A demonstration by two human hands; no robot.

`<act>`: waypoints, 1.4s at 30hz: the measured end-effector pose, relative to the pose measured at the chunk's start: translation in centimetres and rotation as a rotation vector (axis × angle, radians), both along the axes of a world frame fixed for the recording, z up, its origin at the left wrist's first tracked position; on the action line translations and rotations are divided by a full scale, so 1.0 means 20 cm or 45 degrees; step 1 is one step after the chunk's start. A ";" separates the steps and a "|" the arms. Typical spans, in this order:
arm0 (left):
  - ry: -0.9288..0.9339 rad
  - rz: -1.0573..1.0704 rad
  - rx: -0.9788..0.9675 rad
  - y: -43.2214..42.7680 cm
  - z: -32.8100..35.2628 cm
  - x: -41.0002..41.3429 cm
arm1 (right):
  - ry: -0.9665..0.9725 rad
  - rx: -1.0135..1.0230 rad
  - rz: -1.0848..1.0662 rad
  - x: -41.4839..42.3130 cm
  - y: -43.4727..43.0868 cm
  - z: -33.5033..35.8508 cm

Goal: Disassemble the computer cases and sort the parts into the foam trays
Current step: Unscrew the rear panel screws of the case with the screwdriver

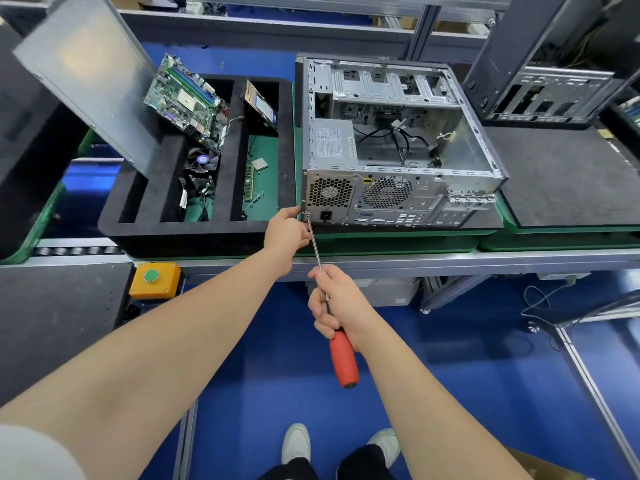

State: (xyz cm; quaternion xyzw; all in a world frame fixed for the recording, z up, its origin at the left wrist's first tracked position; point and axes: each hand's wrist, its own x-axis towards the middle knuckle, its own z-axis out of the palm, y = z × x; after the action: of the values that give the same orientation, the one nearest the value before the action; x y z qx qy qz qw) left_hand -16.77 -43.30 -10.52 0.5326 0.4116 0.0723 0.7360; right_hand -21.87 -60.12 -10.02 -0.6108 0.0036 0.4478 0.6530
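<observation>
The open computer case (398,161) lies on its side, rear panel toward me. My right hand (341,306) grips the red-handled screwdriver (343,358), whose tip meets the case's near left corner, below the power supply (332,143). My left hand (287,230) curls at that corner, pinching the shaft. Left of the case sits the foam tray (194,233), which holds the motherboard (187,102).

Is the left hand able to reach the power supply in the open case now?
Probably yes: the case top is open, nothing covers the power supply, and the left hand is at that corner.
</observation>
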 end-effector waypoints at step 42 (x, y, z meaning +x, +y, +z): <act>-0.153 0.128 -0.264 -0.06 0.05 -0.02 | -0.798 -0.835 0.105 -0.02 0.13 -0.02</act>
State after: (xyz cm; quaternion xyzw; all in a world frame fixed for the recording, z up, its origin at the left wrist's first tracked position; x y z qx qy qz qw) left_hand -17.26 -44.44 -9.54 0.4269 0.3983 0.0981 0.8060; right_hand -22.23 -57.45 -10.34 -0.8911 -0.0771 0.2421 0.3761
